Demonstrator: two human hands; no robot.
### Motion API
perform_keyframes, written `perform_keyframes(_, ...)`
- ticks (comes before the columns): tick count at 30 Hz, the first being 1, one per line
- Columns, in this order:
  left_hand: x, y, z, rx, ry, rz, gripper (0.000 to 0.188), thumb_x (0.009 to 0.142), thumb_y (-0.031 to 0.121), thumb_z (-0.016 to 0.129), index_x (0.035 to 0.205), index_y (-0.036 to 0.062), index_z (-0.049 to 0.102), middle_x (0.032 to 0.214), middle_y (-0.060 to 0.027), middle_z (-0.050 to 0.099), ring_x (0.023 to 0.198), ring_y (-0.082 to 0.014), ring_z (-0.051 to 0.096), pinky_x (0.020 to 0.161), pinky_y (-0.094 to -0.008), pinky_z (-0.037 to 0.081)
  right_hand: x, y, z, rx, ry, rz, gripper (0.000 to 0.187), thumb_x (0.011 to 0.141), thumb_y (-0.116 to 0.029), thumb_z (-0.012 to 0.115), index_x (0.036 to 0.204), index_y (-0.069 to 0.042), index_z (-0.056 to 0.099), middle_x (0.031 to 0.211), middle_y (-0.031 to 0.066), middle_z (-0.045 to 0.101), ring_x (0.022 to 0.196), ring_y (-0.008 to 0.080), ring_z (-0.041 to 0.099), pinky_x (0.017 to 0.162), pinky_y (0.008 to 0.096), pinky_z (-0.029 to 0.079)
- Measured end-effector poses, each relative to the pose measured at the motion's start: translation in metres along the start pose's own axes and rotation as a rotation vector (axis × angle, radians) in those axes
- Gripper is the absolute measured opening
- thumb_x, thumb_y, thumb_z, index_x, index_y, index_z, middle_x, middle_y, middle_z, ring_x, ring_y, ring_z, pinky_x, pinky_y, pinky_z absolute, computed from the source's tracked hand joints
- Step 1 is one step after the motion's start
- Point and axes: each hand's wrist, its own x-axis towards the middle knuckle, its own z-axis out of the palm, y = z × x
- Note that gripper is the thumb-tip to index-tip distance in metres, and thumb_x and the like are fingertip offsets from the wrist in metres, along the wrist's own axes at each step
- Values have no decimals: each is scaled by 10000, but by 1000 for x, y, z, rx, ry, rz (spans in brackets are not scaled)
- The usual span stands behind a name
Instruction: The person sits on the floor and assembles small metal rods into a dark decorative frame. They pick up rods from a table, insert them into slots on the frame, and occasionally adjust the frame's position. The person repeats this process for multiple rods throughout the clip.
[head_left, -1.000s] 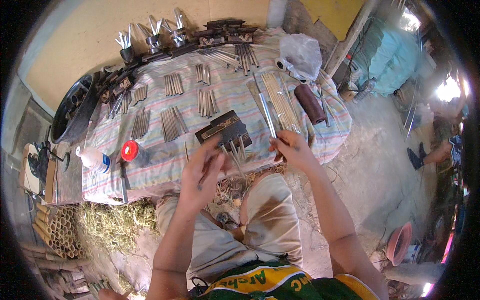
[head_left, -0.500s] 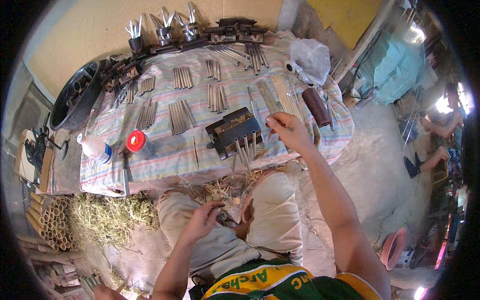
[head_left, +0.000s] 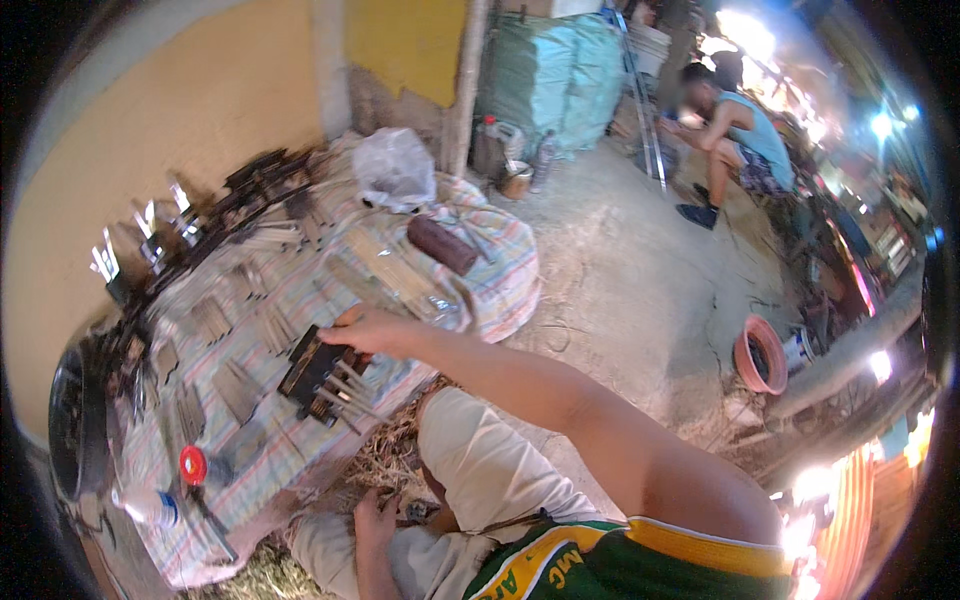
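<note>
My right hand (head_left: 362, 329) reaches over the table and grips the far right edge of a dark block (head_left: 315, 362) with stepped sides and gold-coloured marks. Its fingertips are partly hidden behind the block's edge. Several thin grey tubes (head_left: 347, 392) stick out of the block toward me. Low by my lap, my left hand (head_left: 376, 515) rests between my knees, its fingers loosely apart with nothing visible in them. Bundles of similar tubes (head_left: 236, 388) lie in groups on the striped cloth (head_left: 505, 255).
A red-lidded jar (head_left: 195, 465) and a white bottle (head_left: 150, 506) stand at the near left. A brown spool (head_left: 441, 245) and a clear plastic bag (head_left: 394, 170) sit at the far right of the table. Another person (head_left: 745, 140) sits beyond; a pink basin (head_left: 760, 355) is on the floor.
The view has swung to the right, bringing in the other person and more floor. My right hand has come from beside the dark block onto its edge. My left hand stays low.
</note>
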Motion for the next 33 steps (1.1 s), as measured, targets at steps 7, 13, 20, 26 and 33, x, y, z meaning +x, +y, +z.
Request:
perform_keyframes(7, 2, 14, -7, 84, -117, -97, 337, 834, 58, 613, 1151, -53, 585, 988, -220, 664, 928, -285, 639, 790, -390, 488, 22, 11, 6, 215, -152, 41, 361, 910, -378, 628, 938, -21, 669, 890, 55, 623, 784, 178, 582, 654, 354, 510)
perform_keyframes(13, 3, 8, -6, 31, -83, 13, 232, 869, 36, 568, 1084, -45, 602, 937, -216, 658, 875, -298, 634, 769, -373, 486, 17, 14, 4, 275, -171, 17, 358, 931, -364, 599, 970, -13, 658, 903, 57, 629, 805, 191, 591, 643, 390, 529)
perform_keyframes(20, 3, -15, 6, -61, 24, -63, 178, 898, 43, 560, 1048, -33, 616, 881, -177, 665, 820, -278, 622, 741, -366, 476, 11, 12, 4, 308, -152, 1, 397, 940, -377, 586, 1014, 8, 647, 963, 84, 631, 846, 209, 592, 635, 400, 535)
perform_keyframes(26, -1, 19, -10, -199, 78, -249, 150, 911, 92, 606, 1000, -26, 634, 808, -91, 648, 687, -150, 580, 613, -299, 473, 12, 9, 7, 325, -212, 36, 402, 951, -381, 562, 1012, 7, 647, 963, 95, 637, 809, 221, 624, 640, 420, 556)
perform_keyframes(33, 6, 19, -5, -439, 83, -147, 127, 865, 12, 650, 982, -33, 626, 808, -69, 645, 638, -124, 559, 559, -283, 462, 13, 2, 11, 318, -242, 57, 416, 944, -372, 560, 1077, 14, 644, 991, 105, 659, 816, 240, 653, 687, 454, 578)
